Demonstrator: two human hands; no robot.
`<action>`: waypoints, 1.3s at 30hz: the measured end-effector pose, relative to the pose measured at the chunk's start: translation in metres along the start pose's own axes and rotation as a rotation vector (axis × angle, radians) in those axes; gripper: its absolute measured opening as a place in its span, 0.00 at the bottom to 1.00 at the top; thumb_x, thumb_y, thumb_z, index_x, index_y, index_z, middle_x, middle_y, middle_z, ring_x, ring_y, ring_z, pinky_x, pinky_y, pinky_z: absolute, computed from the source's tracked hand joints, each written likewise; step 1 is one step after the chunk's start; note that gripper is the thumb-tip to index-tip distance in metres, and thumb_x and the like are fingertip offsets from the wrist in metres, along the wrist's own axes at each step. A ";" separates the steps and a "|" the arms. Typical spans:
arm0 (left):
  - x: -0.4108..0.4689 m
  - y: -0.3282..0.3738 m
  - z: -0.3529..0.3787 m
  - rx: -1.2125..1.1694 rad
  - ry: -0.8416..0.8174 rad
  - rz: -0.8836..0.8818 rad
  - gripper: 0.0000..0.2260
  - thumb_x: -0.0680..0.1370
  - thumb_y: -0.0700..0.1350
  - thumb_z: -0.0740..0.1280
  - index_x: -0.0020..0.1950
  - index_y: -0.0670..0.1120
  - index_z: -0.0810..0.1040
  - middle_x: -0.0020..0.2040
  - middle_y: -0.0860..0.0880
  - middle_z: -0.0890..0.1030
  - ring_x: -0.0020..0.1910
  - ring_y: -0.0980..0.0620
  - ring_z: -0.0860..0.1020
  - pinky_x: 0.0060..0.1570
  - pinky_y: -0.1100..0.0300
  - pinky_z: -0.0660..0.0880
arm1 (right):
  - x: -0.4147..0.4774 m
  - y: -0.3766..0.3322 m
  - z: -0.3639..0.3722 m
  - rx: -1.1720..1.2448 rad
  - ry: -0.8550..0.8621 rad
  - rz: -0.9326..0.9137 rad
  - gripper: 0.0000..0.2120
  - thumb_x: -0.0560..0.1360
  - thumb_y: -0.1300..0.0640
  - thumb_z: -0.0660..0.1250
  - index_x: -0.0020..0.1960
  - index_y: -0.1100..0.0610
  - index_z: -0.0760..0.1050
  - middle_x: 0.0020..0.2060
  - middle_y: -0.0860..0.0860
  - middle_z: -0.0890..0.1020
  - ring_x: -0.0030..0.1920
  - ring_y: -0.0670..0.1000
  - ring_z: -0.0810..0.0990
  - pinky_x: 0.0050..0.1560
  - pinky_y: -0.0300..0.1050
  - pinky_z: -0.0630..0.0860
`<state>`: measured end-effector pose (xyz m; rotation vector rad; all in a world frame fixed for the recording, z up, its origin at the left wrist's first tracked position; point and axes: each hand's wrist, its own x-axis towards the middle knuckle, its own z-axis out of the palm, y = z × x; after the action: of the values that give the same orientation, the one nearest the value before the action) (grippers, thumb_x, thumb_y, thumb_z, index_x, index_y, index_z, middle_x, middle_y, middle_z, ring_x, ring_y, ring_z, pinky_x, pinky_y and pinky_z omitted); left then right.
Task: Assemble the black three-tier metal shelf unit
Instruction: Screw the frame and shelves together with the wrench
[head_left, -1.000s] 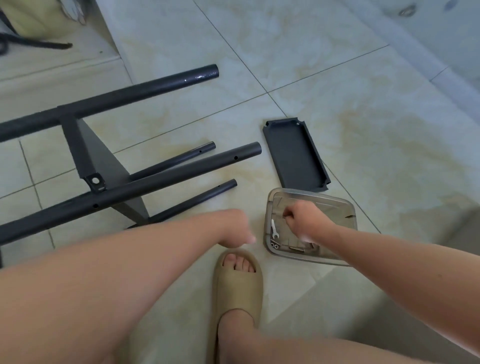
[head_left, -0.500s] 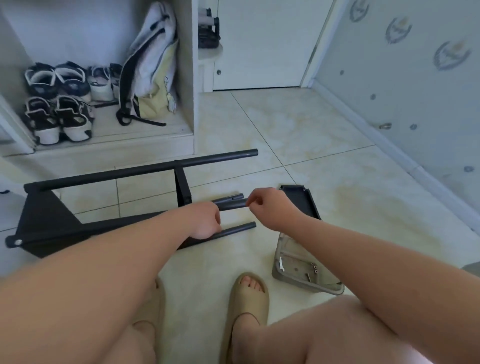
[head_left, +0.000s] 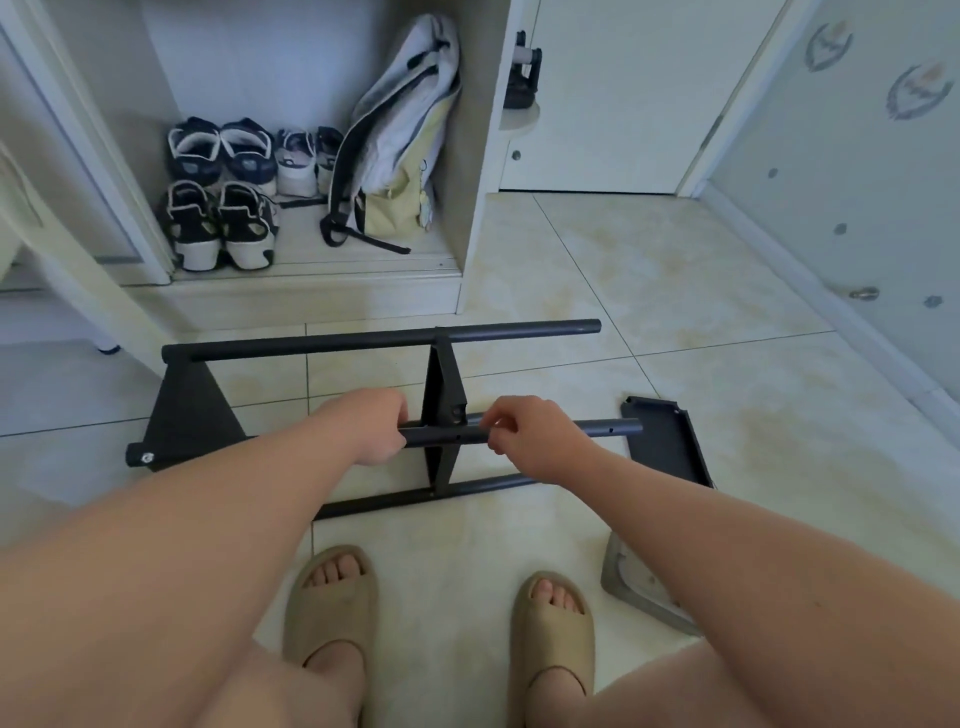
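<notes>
Two hands on shelf pole (head_left: 613, 428); left hand (head_left: 371, 431) grips; right hand (head_left: 535, 436) pinches.

Both bare arms reach forward from the near side toward the middle of the scene, and the forearms come closer to each other as they go farther. The left hand (head_left: 371, 426) is closed like a fist with its back turned up, and its fingers are wrapped over a black pole (head_left: 597, 428). The right hand (head_left: 530, 434) is a little to the right of it, and the two hands do not touch. Its wrist is slightly bent and the knuckles are raised. Its fingertips (head_left: 493, 423) and thumb meet on the same pole in a pinch (whether something small sits between them, I cannot tell).
</notes>
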<state>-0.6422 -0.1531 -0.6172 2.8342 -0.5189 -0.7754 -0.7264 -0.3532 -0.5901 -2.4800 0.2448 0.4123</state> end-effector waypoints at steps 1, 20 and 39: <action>0.005 0.000 0.000 0.030 -0.019 0.017 0.14 0.79 0.48 0.65 0.65 0.51 0.75 0.58 0.50 0.78 0.57 0.46 0.76 0.59 0.51 0.75 | 0.005 0.001 0.000 -0.003 -0.012 0.000 0.11 0.80 0.60 0.60 0.59 0.53 0.78 0.48 0.51 0.84 0.36 0.48 0.77 0.32 0.36 0.70; 0.041 0.023 0.011 -0.014 -0.183 0.104 0.13 0.81 0.47 0.65 0.64 0.44 0.77 0.49 0.48 0.77 0.47 0.47 0.74 0.45 0.58 0.68 | 0.034 0.009 0.010 0.091 -0.141 0.017 0.05 0.77 0.65 0.63 0.46 0.57 0.74 0.40 0.52 0.86 0.42 0.49 0.85 0.53 0.52 0.83; 0.046 0.020 0.017 0.145 0.044 0.219 0.40 0.76 0.50 0.67 0.80 0.63 0.45 0.55 0.50 0.75 0.46 0.47 0.75 0.39 0.53 0.74 | 0.029 0.011 0.005 0.078 0.034 -0.013 0.03 0.79 0.62 0.62 0.50 0.57 0.74 0.44 0.51 0.84 0.46 0.53 0.82 0.41 0.41 0.75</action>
<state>-0.6202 -0.1897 -0.6484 2.8496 -0.8942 -0.6576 -0.7030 -0.3615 -0.6096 -2.4127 0.2534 0.3483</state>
